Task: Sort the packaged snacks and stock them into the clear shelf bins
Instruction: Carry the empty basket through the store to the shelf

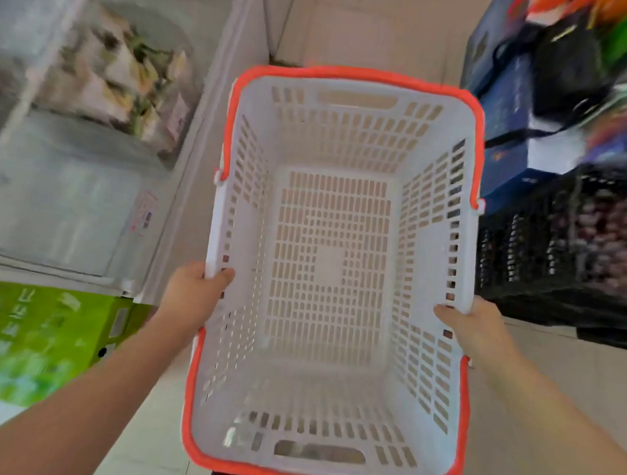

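A white slotted shopping basket [444, 135] with orange handles folded down along its rim fills the middle of the view, and nothing lies in it. My left hand [196, 290] grips its left rim, thumb hooked inside. My right hand [470, 321] grips the right rim the same way. The basket is held above a pale tiled floor. To the left stand clear shelf bins: one [123, 75] holds several packaged snacks in pale and green wrappers, and the nearer clear bin [58, 196] has a small label on its front. The picture is blurred.
A green carton [23, 337] sits on the floor at the lower left. On the right are a black crate [575, 259] of dark goods, blue boxes [513, 115] and a black bag [569, 67]. An aisle of tiled floor [368, 21] runs ahead between shelf and crates.
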### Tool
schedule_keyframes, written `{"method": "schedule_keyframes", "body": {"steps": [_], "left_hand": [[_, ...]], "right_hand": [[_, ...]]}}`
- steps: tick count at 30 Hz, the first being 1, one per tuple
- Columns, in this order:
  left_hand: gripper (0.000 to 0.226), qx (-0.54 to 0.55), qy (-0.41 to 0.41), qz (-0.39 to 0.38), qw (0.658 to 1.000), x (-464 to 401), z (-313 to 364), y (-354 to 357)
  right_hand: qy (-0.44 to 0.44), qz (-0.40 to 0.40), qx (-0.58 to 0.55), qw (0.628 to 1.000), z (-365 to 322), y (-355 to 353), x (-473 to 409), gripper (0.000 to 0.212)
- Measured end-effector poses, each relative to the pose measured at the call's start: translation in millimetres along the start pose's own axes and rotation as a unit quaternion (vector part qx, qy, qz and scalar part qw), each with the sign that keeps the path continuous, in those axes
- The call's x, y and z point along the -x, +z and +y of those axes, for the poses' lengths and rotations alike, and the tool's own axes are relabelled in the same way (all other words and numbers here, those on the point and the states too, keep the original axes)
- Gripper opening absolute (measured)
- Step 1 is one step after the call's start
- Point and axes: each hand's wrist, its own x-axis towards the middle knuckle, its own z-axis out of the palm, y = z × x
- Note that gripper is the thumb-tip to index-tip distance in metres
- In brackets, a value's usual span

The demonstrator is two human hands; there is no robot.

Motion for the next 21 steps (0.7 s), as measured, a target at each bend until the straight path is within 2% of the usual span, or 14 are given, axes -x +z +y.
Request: {"method": "schedule_keyframes", "body": {"steps": [3,8,10,16,21], "left_hand": [[0.012,0.009,0.059,0.011,0.998,30,59,-20],[0.016,0.017,0.115,-0.004,0.993,45,145,-43],[0.008,0.018,0.126,-0.008,0.992,36,174,-51],[0.013,0.0,0.154,-0.042,0.987,-24,266,-77],[0.011,-0.006,0.152,-0.04,0.988,-85,346,-89]], "right_hand": [[-0.057,0.006,0.015,0.998,-46,-46,28,0.029],[-0.082,0.045,-0.036,0.995,-109,-87,43,0.027],[-0.082,0.058,-0.064,0.993,-132,-91,36,0.026],[-0.059,0.097,-0.13,0.985,-208,-92,-5,0.015],[-0.068,0.123,-0.137,0.981,-284,-98,-55,0.01]]}}
